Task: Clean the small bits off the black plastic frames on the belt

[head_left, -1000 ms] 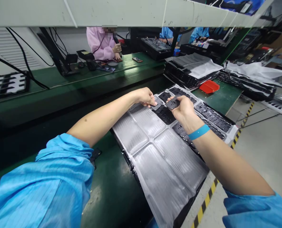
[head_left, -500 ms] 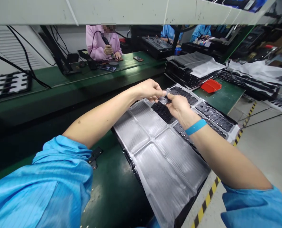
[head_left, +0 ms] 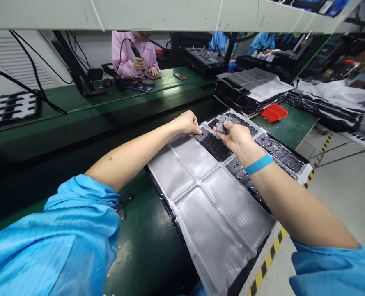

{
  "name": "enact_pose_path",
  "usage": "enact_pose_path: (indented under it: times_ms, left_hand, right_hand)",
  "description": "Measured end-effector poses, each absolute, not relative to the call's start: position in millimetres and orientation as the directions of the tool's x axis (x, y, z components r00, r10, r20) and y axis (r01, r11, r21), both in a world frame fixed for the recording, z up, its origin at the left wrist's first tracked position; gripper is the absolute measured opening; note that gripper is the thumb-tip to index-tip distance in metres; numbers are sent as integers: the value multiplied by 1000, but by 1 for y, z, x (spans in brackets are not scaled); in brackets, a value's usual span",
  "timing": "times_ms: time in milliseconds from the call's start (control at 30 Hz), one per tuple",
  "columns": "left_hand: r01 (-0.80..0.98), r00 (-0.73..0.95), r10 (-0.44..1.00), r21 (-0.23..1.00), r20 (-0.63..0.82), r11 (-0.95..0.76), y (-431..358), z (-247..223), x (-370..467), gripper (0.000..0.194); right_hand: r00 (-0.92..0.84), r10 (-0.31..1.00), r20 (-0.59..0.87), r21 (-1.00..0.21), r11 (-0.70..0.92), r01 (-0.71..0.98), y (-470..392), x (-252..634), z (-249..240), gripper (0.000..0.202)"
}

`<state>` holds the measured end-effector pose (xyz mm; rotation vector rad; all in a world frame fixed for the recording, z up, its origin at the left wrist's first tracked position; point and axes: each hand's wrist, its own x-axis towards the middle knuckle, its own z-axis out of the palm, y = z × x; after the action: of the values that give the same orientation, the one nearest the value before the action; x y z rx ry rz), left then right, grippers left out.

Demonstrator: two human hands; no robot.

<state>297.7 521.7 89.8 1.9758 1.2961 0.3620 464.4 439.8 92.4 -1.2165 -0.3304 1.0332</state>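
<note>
My right hand (head_left: 237, 135), wearing a blue wristband, is closed on a small flat dark-grey plate (head_left: 223, 122) with cutouts, held above the tray. To its left my left hand (head_left: 188, 123) is closed in a pinch at a compartment's edge. Its fingertips meet the end of a row of similar dark plates (head_left: 214, 144); whether they grip one is hidden. Beneath both hands lies a compartmented tray (head_left: 197, 181). Its near compartments are covered by a translucent sheet (head_left: 214, 230), while the far ones show rows of overlapping dark plates (head_left: 281, 152).
Beyond the tray stands a stack of sheet-covered trays (head_left: 251, 88), with a red scoop-like dish (head_left: 274, 112) beside it. Loose dark parts (head_left: 125, 203) lie on the green bench (head_left: 139, 246) by my left sleeve. A person in pink (head_left: 129, 61) holds a tool across the bench.
My hands have moved apart. The left went slightly down and left to the compartment's edge; the right shifted a little right, keeping the small plate.
</note>
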Motion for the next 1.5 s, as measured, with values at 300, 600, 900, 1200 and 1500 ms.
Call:
enact_pose_path:
  times_ms: [300,600,900,1200,1500]
  left_hand:
    - [428,520,852,879,-52,-208,505,116,304,34]
    - [271,521,842,963,-139,-9,515,112,304,26]
    - [368,424,884,929,-195,28,531,118,297,29]
    - [721,415,886,669,-208,-180,542,101,302,24]
    - [585,787,615,248,56,-772,504,91,310,41]
  right_hand:
    - [498,811,-306,-889,-56,-455,437,446,97,28]
    - [474,833,-285,-906,-72,-418,441,431,103,28]
    - [498,815,-297,-928,-124,-351,438,438,103,25]
    - [529,799,-284,-937,-115,-330,423,467,109,25]
    - [542,804,-245,-947,-78,-313,395,498,112,23]
